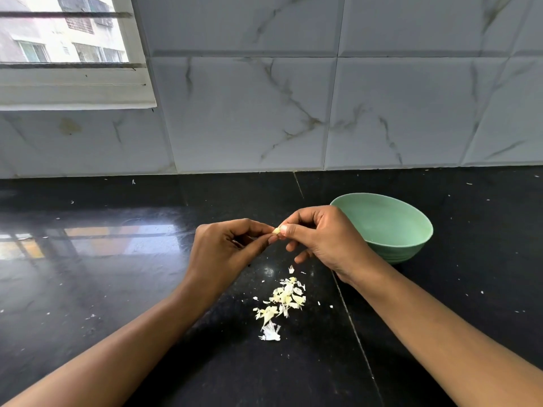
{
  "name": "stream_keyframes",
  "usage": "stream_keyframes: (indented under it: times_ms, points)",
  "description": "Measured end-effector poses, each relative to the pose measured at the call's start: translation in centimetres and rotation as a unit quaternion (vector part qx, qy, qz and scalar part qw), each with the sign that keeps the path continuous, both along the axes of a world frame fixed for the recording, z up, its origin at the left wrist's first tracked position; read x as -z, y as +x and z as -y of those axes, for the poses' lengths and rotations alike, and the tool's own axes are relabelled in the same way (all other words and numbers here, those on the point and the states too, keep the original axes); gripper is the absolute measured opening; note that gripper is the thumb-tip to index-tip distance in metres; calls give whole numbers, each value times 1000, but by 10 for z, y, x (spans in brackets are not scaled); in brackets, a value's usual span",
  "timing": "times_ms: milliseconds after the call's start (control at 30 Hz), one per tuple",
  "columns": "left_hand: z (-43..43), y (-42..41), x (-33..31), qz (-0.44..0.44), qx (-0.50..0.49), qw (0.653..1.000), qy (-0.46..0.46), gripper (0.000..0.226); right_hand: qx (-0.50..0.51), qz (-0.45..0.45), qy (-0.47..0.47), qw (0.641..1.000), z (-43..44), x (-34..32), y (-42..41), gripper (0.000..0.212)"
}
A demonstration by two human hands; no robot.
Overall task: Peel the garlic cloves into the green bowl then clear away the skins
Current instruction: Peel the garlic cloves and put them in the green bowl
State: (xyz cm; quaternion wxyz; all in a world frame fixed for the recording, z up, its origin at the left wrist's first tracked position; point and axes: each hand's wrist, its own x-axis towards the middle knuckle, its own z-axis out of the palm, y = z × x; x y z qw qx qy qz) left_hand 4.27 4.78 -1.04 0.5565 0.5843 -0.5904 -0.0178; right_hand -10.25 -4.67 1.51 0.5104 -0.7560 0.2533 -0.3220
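Note:
A small pale garlic clove [276, 230] is pinched between the fingertips of both hands above the black counter. My left hand [226, 249] holds it from the left and my right hand [320, 239] from the right, thumbs and forefingers meeting on it. Most of the clove is hidden by the fingers. The green bowl [390, 227] stands just right of my right hand, whose knuckles cover part of its near-left rim. I cannot see into the bottom of the bowl. A pile of yellowish-white garlic skins [283, 301] lies on the counter below the hands.
The black stone counter [117, 259] runs back to a grey marble-tiled wall [293, 113]. A window [64, 33] sits at the upper left. Tiny skin flecks are scattered over the counter. A seam in the stone runs from beside the bowl toward the front edge.

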Motion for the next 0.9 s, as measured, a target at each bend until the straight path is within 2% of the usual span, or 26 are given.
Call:
stream_keyframes:
  times_ms: [133,367,533,733,900]
  points:
    - [0,1,-1,-31,-7,1000,-1,14,-14,-4,-50,999,1,1,0,8]
    - [-1,1,-1,-25,-3,1000,3,13,1,-4,-101,995,-2,3,1,10]
    - [-1,-2,-1,-21,2,1000,2,12,16,20,-78,997,-5,5,2,11]
    - [0,0,-1,-26,-5,1000,-2,13,-12,55,6,998,-2,4,2,10]
    - [0,-2,-1,-19,-2,1000,5,14,-10,56,8,998,-1,5,1,9]
